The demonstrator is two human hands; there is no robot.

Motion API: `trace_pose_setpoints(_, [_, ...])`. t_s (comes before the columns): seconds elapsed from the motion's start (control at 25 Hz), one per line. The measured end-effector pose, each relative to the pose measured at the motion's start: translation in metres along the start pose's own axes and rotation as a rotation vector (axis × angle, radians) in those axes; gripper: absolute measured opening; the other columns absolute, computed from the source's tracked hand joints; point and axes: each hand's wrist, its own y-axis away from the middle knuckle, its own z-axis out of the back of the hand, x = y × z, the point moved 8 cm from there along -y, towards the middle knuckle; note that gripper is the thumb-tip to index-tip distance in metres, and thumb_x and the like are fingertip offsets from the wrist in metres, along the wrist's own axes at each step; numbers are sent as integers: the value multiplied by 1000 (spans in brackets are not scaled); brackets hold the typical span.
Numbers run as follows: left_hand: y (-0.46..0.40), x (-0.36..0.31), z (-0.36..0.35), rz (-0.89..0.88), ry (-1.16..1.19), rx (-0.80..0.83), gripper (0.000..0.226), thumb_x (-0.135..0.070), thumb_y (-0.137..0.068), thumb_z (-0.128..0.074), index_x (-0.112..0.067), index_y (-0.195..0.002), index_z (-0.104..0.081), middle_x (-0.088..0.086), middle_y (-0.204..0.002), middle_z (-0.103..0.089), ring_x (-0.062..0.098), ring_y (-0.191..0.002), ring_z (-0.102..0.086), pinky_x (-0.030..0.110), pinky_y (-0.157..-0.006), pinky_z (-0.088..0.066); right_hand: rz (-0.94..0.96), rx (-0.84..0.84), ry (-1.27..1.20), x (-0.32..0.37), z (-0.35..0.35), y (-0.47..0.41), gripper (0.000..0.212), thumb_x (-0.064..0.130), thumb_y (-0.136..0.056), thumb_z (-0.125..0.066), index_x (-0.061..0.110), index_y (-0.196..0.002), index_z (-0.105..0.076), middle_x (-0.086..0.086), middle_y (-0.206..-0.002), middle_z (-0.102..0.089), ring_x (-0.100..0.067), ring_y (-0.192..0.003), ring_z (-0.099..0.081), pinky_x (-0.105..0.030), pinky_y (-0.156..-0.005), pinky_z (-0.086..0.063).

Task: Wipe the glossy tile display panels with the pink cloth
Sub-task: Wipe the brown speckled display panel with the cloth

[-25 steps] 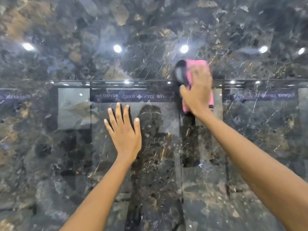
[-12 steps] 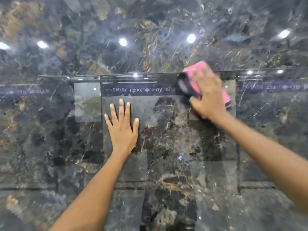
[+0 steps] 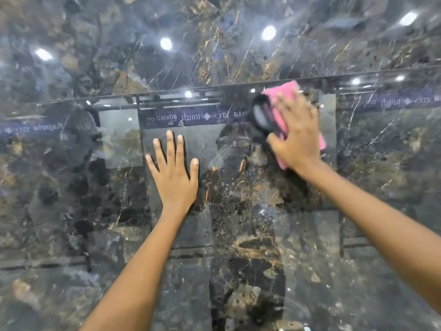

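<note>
Your right hand (image 3: 296, 137) has slid the pink cloth (image 3: 284, 91) right along the seam, now upper right of centre, fingers spread flat and pressing it to the glossy panel (image 3: 238, 247). Left hand (image 3: 174, 177) stays put at centre, palm flat, holding nothing. Wiping is mid-stroke; the lower panel likely remains.

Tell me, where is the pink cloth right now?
Upper right of the head view: the pink cloth lies under the right hand, just below the seam on the tile panel.
</note>
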Motion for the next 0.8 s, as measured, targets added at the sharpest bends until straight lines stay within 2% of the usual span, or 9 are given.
trace_pose_setpoints(0.08, [-1, 1, 1, -2, 4, -13, 62, -46, -102, -28, -16, -155, -23, 7, -163, -16, 35, -150, -8, 59, -118, -7, 369, 192, -3, 61, -34, 64, 67, 22, -70, -52, 6, -136, -52, -13, -143, -48, -25, -134, -35, -33, -114, -19])
trace_pose_setpoints(0.16, [0, 1, 2, -14, 10, -23, 61, -45, -102, -28, -16, -155, -23, 7, -162, -18, 35, -149, -10, 59, -118, -8, 881, 476, 79, 109, -58, 146, 70, 30, -73, -44, 9, -139, -48, -11, -148, -44, -23, -140, -30, -41, -118, -14])
trace_pose_setpoints(0.2, [0, 1, 1, -22, 12, -27, 61, -45, -102, -29, -16, -155, -23, 7, -163, -18, 35, -149, -10, 59, -118, -8, 1023, 553, 137, 109, -61, 162, 70, 32, -76, -42, 10, -142, -45, -10, -150, -41, -21, -143, -26, -42, -119, -11])
trace_pose_setpoints(0.28, [-1, 1, 0, -27, 17, -35, 61, -45, -102, -29, -16, -155, -22, 6, -163, -16, 34, -150, -9, 57, -119, -6, 912, 434, 154, 84, -50, 126, 67, 30, -78, -46, 11, -142, -42, -11, -149, -41, -21, -142, -27, -40, -119, -13])
trace_pose_setpoints(0.4, [1, 0, 0, -26, 25, -48, 61, -45, -103, -31, -17, -156, -21, 5, -163, -15, 33, -150, -8, 55, -119, -4, 200, 35, 112, 4, 4, 37, 69, 21, -72, -55, 8, -139, -48, -12, -145, -46, -28, -140, -31, -29, -118, -11])
trace_pose_setpoints(0.48, [3, 1, 1, -9, 28, -48, 61, -46, -103, -30, -17, -156, -21, 5, -163, -16, 34, -150, -8, 56, -119, -5, -41, -59, 64, -6, 13, 38, 69, 19, -72, -55, 4, -139, -49, -11, -148, -43, -28, -143, -26, -24, -119, -6])
trace_pose_setpoints(0.56, [3, -2, 5, -40, 101, -50, 60, -47, -102, -31, -18, -154, -25, 7, -162, -20, 35, -149, -11, 57, -119, -4, 73, 39, 32, 33, -16, 84, 71, 17, -71, -54, 2, -140, -46, -11, -150, -37, -25, -145, -21, -30, -121, -6])
trace_pose_setpoints(0.72, [19, 1, 26, -109, 417, -137, 52, -45, -101, -31, -21, -148, -27, 15, -158, -26, 33, -148, -16, 55, -118, 0, 793, 526, 78, 132, -78, 217, 77, 26, -73, -56, 9, -145, -36, -11, -153, -36, -26, -145, -25, -45, -120, -16])
trace_pose_setpoints(0.8, [54, 17, 28, 29, 426, -137, 52, -43, -103, -28, -19, -149, -27, 14, -159, -23, 32, -149, -12, 52, -119, 1, 833, 501, 79, 119, -71, 197, 72, 25, -76, -54, 6, -143, -38, -14, -150, -41, -28, -142, -32, -46, -118, -22])
